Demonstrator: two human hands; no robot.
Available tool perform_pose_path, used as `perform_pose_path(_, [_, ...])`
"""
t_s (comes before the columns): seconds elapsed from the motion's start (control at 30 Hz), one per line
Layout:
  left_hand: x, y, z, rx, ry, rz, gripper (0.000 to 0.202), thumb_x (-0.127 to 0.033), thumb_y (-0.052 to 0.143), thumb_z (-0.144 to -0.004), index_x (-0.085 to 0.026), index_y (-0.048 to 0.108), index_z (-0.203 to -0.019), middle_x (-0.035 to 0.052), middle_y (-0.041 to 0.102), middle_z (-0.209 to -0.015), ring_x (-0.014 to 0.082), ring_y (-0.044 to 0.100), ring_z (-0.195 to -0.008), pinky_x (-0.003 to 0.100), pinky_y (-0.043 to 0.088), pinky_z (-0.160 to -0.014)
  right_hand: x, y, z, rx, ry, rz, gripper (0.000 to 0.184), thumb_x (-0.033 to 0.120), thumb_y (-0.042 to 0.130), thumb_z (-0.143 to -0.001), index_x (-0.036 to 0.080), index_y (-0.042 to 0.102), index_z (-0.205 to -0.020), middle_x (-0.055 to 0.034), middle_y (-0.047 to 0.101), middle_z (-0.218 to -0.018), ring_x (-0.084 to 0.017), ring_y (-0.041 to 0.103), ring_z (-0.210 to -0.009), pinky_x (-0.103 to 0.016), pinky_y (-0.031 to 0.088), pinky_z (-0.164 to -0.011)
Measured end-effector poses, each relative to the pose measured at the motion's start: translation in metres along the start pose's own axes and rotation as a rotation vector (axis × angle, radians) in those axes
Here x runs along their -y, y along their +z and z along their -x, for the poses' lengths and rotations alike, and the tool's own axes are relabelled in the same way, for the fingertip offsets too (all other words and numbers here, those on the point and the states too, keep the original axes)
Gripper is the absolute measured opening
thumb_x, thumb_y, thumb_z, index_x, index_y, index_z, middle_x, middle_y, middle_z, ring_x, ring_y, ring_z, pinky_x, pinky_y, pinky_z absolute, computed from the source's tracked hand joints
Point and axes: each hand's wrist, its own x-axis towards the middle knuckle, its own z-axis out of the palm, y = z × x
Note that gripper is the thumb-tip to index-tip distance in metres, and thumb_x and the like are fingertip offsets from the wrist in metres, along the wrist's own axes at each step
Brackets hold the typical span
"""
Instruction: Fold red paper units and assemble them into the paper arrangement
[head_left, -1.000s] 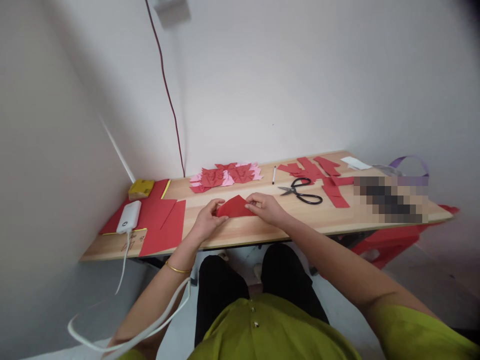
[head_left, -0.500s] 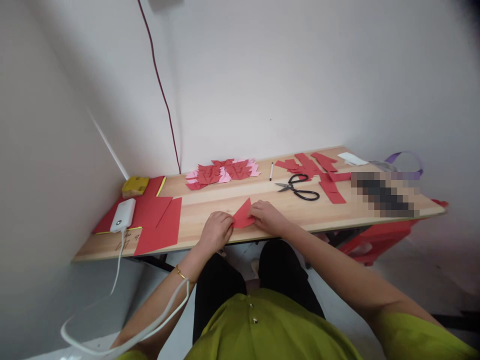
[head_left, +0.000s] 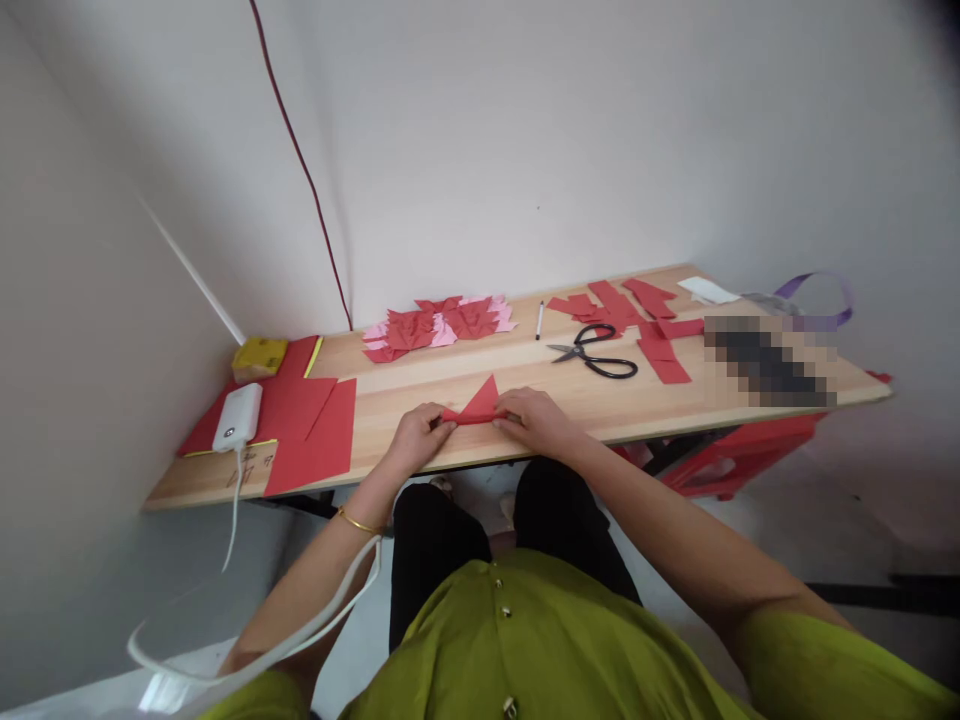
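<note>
A folded red paper triangle (head_left: 480, 402) lies near the front edge of the wooden table (head_left: 525, 370). My left hand (head_left: 416, 436) pinches its left corner, fingers closed on the fold. My right hand (head_left: 534, 418) presses and grips its right end. The triangle's tip points away from me, and its lower edge is folded into a thick strip between my fingers.
A pile of folded red and pink paper pieces (head_left: 439, 326) lies at the back. Black scissors (head_left: 596, 355), a pen (head_left: 539, 320) and red paper strips (head_left: 637, 320) are to the right. Red sheets (head_left: 300, 425), a white power bank (head_left: 238, 417) with cable and a yellow block (head_left: 259, 357) sit left.
The red paper went from a wide flat triangle, through a turned, narrower shape, to a triangle with a folded lower edge. Both hands stayed on it, moving slightly.
</note>
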Motion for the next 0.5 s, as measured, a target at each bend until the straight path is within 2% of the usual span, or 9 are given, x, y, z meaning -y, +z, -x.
perform_pose_path(0.13, [-0.0031, 0.0011, -0.0032, -0.018, -0.116, 0.099, 0.021, -0.025, 0.059, -0.077, -0.018, 0.064, -0.095, -0.0021, 0.056, -0.067, 0.012, 0.05, -0.063, 0.024, 0.04, -0.061, 0.001, 0.0011, -0.0037, -0.012, 0.045, 0.026, 0.02, 0.031, 0.05, -0.089, 0.016, 0.062, -0.09, -0.0099, 0.064, -0.096, -0.02, 0.056, -0.091, -0.029, 0.037, -0.079])
perform_pose_path(0.27, [-0.0035, 0.0034, -0.0017, -0.026, -0.154, 0.107, 0.031, -0.019, 0.062, -0.072, -0.018, 0.06, -0.103, -0.0026, 0.058, -0.073, 0.011, 0.05, -0.062, 0.023, 0.041, -0.063, 0.0021, 0.0027, -0.0074, -0.013, 0.095, 0.057, 0.02, 0.033, 0.05, -0.088, 0.016, 0.059, -0.082, -0.0086, 0.063, -0.094, -0.019, 0.055, -0.085, -0.028, 0.036, -0.076])
perform_pose_path(0.4, [-0.0039, 0.0021, -0.0001, 0.006, -0.095, 0.06, 0.025, -0.016, 0.06, -0.072, -0.019, 0.063, -0.097, 0.0025, 0.065, -0.093, 0.0146, 0.058, -0.081, 0.027, 0.045, -0.078, 0.0017, 0.002, -0.0087, 0.006, 0.106, 0.051, 0.02, 0.034, 0.051, -0.088, 0.016, 0.058, -0.081, -0.0073, 0.062, -0.093, -0.018, 0.054, -0.085, -0.028, 0.034, -0.075])
perform_pose_path(0.5, [-0.0051, -0.0009, -0.0004, 0.067, -0.013, -0.003, 0.013, -0.02, 0.061, -0.074, -0.018, 0.065, -0.087, 0.0044, 0.065, -0.093, 0.0179, 0.058, -0.092, 0.03, 0.044, -0.086, 0.0004, 0.001, -0.0073, 0.016, 0.09, 0.027, 0.017, 0.032, 0.053, -0.086, 0.017, 0.059, -0.086, -0.0069, 0.061, -0.096, -0.018, 0.053, -0.089, -0.028, 0.034, -0.077])
